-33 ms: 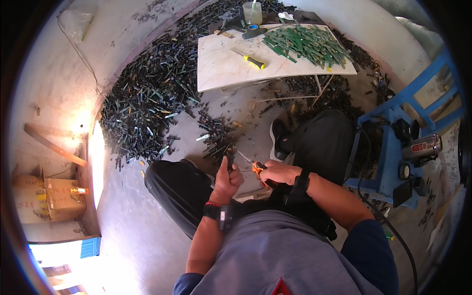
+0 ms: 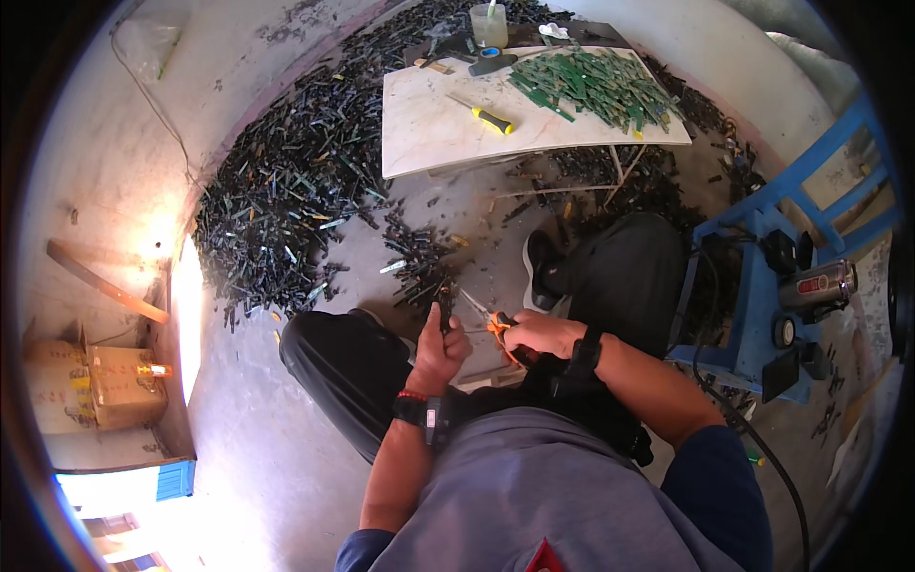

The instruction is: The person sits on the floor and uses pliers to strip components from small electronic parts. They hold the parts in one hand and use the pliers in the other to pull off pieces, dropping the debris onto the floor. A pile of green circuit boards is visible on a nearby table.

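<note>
My right hand [image 2: 545, 336] is closed round the orange handles of a pair of long-nose pliers [image 2: 498, 322]. Their narrow metal jaws point up and left, toward my left hand [image 2: 442, 351]. That hand is closed, its thumb pointing away from me, on a small dark strip [image 2: 446, 315] that is mostly hidden by the fingers. The plier tips are close beside the strip; whether they touch it I cannot tell. Just beyond both hands, a small heap of dark strips [image 2: 416, 262] lies on the floor.
A large pile of dark strips [image 2: 295, 181] covers the far left floor. On a low white table [image 2: 419, 143] lie green circuit-board strips [image 2: 600, 88] and a yellow-handled screwdriver [image 2: 492, 120]. At right, a blue chair [image 2: 753, 276] bears a metal flask [image 2: 818, 284]. A black cable [image 2: 762, 443] hangs nearby.
</note>
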Motion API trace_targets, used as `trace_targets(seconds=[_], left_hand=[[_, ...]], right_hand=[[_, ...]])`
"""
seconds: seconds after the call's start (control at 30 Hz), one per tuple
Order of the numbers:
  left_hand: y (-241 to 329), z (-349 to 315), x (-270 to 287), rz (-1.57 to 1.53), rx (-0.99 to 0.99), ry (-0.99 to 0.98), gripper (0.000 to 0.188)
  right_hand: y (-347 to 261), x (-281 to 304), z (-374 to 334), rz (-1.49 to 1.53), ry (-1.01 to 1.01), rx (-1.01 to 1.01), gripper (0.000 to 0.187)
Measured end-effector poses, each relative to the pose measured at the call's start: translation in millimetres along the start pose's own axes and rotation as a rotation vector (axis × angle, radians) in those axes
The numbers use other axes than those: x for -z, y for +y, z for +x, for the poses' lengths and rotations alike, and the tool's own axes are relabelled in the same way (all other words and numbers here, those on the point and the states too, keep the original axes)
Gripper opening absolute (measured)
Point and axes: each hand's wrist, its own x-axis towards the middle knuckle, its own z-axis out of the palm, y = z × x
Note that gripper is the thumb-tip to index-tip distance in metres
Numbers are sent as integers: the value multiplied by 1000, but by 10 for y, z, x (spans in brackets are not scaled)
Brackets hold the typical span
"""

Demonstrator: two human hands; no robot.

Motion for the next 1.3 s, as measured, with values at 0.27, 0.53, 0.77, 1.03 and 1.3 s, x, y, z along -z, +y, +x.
trace_targets(seconds=[0.27,0.53,0.77,1.03,1.3], left_hand=[[-7,-14,-32,29,-31,-64,45],[-21,-78,-150,29,-94,-11,42],[-22,-74,-226,60,-110,98,42],[-52,67,-31,128,-119,146,41],[-48,20,-143,288,-77,307,53]], right_hand=[[-163,-69,-212,320,-323,-6,26],[-175,-160,-167,456,-411,-26,27],[-59,-175,24,603,-503,-24,41],[-106,-304,28,757,-394,-36,29],[-142,-328,86,830,-383,-59,26]])
